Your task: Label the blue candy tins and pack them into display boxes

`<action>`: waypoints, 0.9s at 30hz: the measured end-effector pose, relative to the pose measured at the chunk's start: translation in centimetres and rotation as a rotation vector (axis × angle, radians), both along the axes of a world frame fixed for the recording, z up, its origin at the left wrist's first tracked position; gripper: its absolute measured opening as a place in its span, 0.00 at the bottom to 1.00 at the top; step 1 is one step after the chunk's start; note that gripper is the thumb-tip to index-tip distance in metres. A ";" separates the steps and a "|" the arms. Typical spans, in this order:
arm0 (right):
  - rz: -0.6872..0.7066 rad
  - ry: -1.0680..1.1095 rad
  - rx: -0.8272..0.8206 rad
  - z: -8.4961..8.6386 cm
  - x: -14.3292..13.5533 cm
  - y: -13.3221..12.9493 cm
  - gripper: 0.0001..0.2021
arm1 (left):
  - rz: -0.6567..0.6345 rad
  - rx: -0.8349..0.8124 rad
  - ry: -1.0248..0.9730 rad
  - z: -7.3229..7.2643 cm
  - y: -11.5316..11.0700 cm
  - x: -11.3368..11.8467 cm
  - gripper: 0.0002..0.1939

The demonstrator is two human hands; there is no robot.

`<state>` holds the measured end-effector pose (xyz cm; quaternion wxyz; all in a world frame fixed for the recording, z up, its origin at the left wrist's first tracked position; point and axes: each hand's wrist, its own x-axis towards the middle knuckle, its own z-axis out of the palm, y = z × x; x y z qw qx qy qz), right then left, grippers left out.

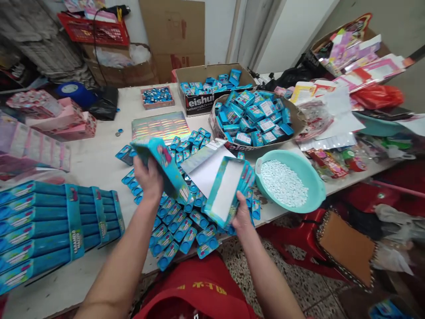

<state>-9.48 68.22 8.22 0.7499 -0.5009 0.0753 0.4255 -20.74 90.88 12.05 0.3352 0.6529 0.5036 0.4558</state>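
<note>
My left hand (149,177) grips a blue printed carton (168,166), tilted on edge above the table. In my right hand (242,210) is an open blue display box (226,188) with a white inside, held by its right side. Beneath both lie many small blue candy packs (179,221) with round blue spots, spread in loose rows. A sheet with a white face and a silvery edge (206,168) lies between the two boxes. Behind the left carton is a shiny holographic sheet (161,126).
A turquoise basin (314,197) of small white tablets stands right of my right hand. Cardboard boxes (195,106) of blue packs stand behind. Stacked blue display boxes (49,221) fill the left front. A red stool (295,239) is below the table's right edge.
</note>
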 end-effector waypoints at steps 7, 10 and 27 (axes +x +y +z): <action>0.109 -0.063 -0.049 -0.6 0.9 -2.5 0.30 | -0.055 -0.194 0.319 -1.2 7.4 2.9 0.19; 0.159 -0.097 -0.035 -0.5 -0.4 -2.0 0.32 | -0.308 -0.075 0.322 -0.9 2.0 2.8 0.28; -0.109 -0.513 -0.376 -0.5 9.5 2.8 0.30 | 0.034 -0.061 0.060 2.5 1.6 -5.7 0.18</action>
